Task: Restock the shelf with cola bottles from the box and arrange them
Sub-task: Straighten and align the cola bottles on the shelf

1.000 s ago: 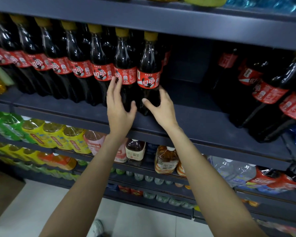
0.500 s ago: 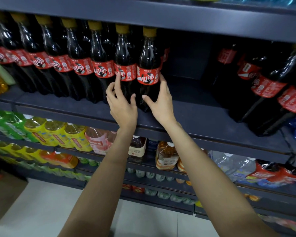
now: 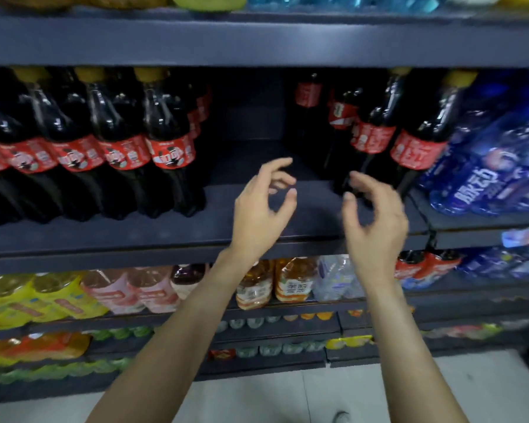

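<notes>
A row of cola bottles (image 3: pixel 168 148) with red labels and yellow caps stands on the left part of the dark shelf (image 3: pixel 196 236). A second group of cola bottles (image 3: pixel 416 141) leans at the right. Between the two groups the shelf board shows bare. My left hand (image 3: pixel 261 209) and my right hand (image 3: pixel 376 218) hover in front of that gap, fingers loosely curled, holding nothing and touching no bottle. The box is out of view.
Blue wrapped water packs (image 3: pixel 489 169) fill the shelf's right end. Lower shelves hold yellow, pink and amber drink bottles (image 3: pixel 293 282). A shelf board (image 3: pixel 257 41) runs close above the caps. Light floor tiles (image 3: pixel 379 398) lie below.
Both hands have let go of the rightmost bottles of the left row and moved right, in front of the gap. The view has swung right as well.
</notes>
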The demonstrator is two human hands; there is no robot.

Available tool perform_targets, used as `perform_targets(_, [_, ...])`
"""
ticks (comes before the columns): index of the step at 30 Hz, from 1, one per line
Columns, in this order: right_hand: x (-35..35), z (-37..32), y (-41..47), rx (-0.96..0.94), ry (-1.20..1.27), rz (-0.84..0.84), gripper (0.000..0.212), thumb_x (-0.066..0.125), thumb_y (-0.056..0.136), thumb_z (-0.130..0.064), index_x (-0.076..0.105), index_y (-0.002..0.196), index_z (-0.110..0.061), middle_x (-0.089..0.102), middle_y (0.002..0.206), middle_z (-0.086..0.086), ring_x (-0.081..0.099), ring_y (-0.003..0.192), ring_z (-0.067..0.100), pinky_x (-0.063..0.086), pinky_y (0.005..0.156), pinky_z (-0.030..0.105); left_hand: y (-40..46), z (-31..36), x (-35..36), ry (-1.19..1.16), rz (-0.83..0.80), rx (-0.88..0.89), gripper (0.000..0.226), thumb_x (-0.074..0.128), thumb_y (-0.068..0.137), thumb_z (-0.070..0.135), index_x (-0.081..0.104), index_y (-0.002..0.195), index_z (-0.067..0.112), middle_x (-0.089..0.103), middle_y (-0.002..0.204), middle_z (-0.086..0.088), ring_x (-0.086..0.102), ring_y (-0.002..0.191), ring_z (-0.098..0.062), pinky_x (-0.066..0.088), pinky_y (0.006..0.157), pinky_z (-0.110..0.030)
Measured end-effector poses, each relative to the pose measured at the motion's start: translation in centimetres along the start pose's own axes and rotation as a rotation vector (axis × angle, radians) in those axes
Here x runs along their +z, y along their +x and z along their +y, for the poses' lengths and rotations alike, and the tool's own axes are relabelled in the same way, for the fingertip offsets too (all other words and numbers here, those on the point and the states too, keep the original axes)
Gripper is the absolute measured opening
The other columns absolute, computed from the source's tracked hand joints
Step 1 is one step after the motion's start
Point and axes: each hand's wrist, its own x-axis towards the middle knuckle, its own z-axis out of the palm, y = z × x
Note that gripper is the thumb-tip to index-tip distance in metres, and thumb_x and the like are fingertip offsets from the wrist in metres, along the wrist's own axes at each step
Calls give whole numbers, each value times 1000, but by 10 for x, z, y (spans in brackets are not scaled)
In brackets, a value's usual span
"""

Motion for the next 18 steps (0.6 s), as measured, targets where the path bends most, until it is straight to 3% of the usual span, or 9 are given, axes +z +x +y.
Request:
perform_targets(3, [-25,37,11,120,-95,163,44,61,87,-15,49,128,-5,51,123,15,46,115,27,41,98,36,24,3,51,-107,-188,-197,63,68,86,21,35,140,20,52,126,5,51,110,-4,44,97,-25])
perform_targets(8, [-31,79,42,410,135,-40,84,62,81,-21,12,149,-16,22,151,13,24,140,22,26,114,47,53,13,118,-115,-221,-249,81,72,82,21,23,146,22,40,140,-9,45,125,-20,41,102,-35])
perform_targets(10, [-28,86,54,409,233,-96,91,64,78,-19,6,149,-22,25,152,11,27,140,17,28,114,48,60,12,132,-99,-170,-270,83,72,81,21,22,147,23,38,141,-12,46,126,-26,41,100,-36])
perform_targets(14, [-22,91,66,349,206,-110,92,69,76,-10,12,148,-13,34,149,10,36,135,14,32,113,40,63,3,142,-83,-177,-260,90,73,81,17,15,149,25,43,144,-10,47,128,-26,41,103,-37])
perform_targets(18, [-25,85,62,325,146,-103,90,76,74,-13,22,145,-19,50,135,-2,49,122,11,43,101,39,58,-4,127,32,-94,-215,89,76,78,27,19,145,37,54,134,-5,56,117,-23,52,88,-45])
